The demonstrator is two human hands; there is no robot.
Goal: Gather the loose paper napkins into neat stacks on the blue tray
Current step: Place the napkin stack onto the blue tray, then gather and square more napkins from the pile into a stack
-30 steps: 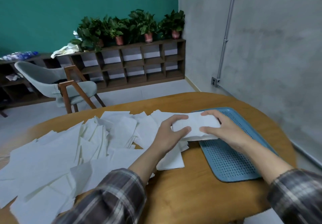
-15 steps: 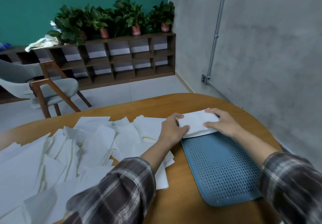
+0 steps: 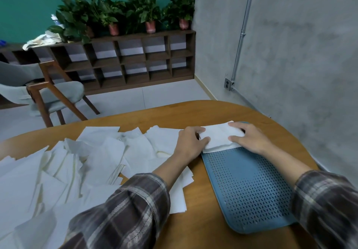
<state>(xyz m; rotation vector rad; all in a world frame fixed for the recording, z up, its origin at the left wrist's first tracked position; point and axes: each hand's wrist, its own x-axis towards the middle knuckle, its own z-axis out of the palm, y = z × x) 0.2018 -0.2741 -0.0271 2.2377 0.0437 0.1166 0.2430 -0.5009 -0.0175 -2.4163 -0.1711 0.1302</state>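
At the far end of the blue perforated plastic tray (image 3: pixel 249 190), head view: a small stack of white paper napkins (image 3: pixel 219 138) rests on the tray, slightly overhanging its left rim. The left hand (image 3: pixel 188 144) pinches the stack's left end, thumb on top. The right hand (image 3: pixel 249 139) pinches the right end between thumb and forefinger, judged a squaring grip to align edges. Left of the tray, loose white napkins (image 3: pixel 96 161) lie scattered over the round wooden table (image 3: pixel 203 219). The tray's near floor shows uncovered, with room for further stacks.
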